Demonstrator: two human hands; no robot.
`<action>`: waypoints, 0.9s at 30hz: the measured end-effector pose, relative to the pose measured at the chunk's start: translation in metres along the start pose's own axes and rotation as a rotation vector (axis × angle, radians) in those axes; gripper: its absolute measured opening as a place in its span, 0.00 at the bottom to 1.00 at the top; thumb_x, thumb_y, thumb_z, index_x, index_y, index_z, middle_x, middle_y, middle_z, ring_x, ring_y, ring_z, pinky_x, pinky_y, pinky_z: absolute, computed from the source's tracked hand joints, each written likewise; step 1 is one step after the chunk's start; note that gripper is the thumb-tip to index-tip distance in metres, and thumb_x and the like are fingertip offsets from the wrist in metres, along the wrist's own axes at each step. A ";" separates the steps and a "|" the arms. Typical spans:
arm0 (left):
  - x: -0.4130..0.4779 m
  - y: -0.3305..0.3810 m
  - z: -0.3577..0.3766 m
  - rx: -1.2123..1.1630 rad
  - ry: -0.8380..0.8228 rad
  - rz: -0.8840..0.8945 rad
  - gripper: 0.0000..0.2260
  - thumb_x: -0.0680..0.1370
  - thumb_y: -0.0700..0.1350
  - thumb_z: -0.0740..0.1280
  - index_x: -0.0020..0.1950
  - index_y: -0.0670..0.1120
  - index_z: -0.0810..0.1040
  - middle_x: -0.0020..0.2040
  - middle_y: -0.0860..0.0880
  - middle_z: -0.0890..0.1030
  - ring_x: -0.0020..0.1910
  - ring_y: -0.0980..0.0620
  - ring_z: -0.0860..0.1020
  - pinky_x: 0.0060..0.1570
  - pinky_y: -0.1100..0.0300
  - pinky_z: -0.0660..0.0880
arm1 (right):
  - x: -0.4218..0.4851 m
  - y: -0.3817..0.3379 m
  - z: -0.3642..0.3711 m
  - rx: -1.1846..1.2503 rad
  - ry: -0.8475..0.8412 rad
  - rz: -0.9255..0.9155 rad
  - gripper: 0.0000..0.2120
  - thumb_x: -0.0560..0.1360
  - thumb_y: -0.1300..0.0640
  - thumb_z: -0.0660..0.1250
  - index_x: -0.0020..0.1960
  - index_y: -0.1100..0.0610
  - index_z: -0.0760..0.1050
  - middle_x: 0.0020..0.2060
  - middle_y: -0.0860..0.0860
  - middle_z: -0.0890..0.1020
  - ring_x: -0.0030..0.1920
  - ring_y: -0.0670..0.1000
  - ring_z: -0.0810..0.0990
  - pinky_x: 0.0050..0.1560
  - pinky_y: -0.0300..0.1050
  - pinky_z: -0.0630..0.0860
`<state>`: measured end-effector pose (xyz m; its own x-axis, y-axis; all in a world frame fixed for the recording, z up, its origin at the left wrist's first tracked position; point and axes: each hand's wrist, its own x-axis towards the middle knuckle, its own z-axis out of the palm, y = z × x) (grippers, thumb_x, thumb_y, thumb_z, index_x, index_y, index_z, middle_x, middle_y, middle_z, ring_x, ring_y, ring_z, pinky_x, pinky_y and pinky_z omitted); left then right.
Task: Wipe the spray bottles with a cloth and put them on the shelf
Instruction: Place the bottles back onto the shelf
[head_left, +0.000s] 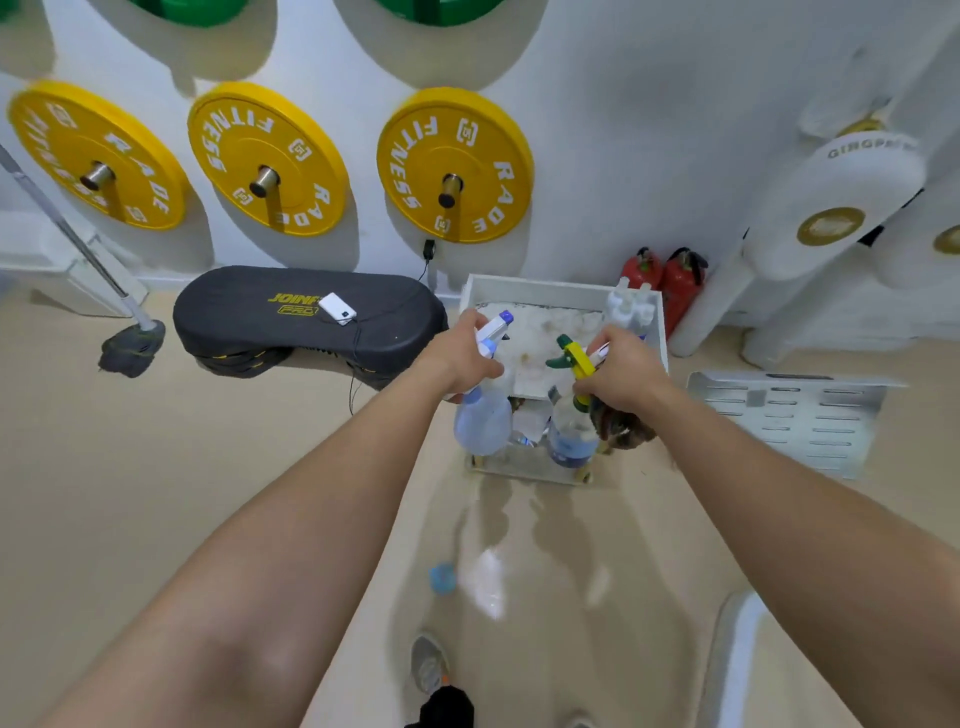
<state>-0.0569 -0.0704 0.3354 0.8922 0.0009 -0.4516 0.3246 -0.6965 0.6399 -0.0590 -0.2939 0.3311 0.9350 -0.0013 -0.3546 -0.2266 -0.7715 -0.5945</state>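
My left hand (464, 354) grips the neck of a pale blue spray bottle (482, 420) with a white and blue trigger head. My right hand (621, 373) grips the neck of a clear bottle (570, 434) with a yellow and green trigger head, and a dark cloth (623, 428) hangs below that hand. Both bottles hang over the front of a low white shelf unit (561, 289) on the floor. A white bottle (630, 306) stands at the shelf's back right corner.
A black padded bench (291, 317) with a phone on it lies left of the shelf. Two red fire extinguishers (665, 280) stand behind it. A perforated white tray (789, 415) lies to the right. Yellow weight plates (454, 163) hang on the wall. A mop (130, 343) leans at left.
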 end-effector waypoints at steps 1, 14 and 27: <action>0.011 0.004 -0.003 0.002 0.003 0.009 0.22 0.78 0.44 0.70 0.67 0.52 0.65 0.55 0.43 0.76 0.40 0.47 0.76 0.37 0.49 0.83 | 0.009 -0.003 -0.002 0.007 0.012 0.002 0.21 0.67 0.60 0.78 0.53 0.54 0.70 0.45 0.54 0.78 0.41 0.53 0.76 0.32 0.44 0.67; 0.180 0.026 -0.004 0.051 -0.019 -0.023 0.21 0.77 0.45 0.69 0.65 0.53 0.64 0.48 0.44 0.77 0.39 0.42 0.77 0.42 0.46 0.82 | 0.178 -0.020 0.004 0.068 0.053 0.019 0.17 0.69 0.63 0.75 0.52 0.56 0.70 0.34 0.49 0.76 0.33 0.45 0.73 0.30 0.43 0.65; 0.251 0.027 0.017 0.231 -0.039 -0.028 0.22 0.77 0.45 0.70 0.67 0.52 0.64 0.45 0.45 0.78 0.39 0.43 0.76 0.39 0.52 0.74 | 0.240 -0.012 0.018 -0.085 -0.110 -0.146 0.19 0.69 0.61 0.71 0.49 0.47 0.64 0.38 0.52 0.80 0.40 0.57 0.80 0.41 0.57 0.80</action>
<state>0.1707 -0.1011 0.2283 0.8696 -0.0021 -0.4938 0.2644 -0.8425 0.4693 0.1635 -0.2733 0.2398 0.9199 0.1806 -0.3482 -0.0621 -0.8095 -0.5839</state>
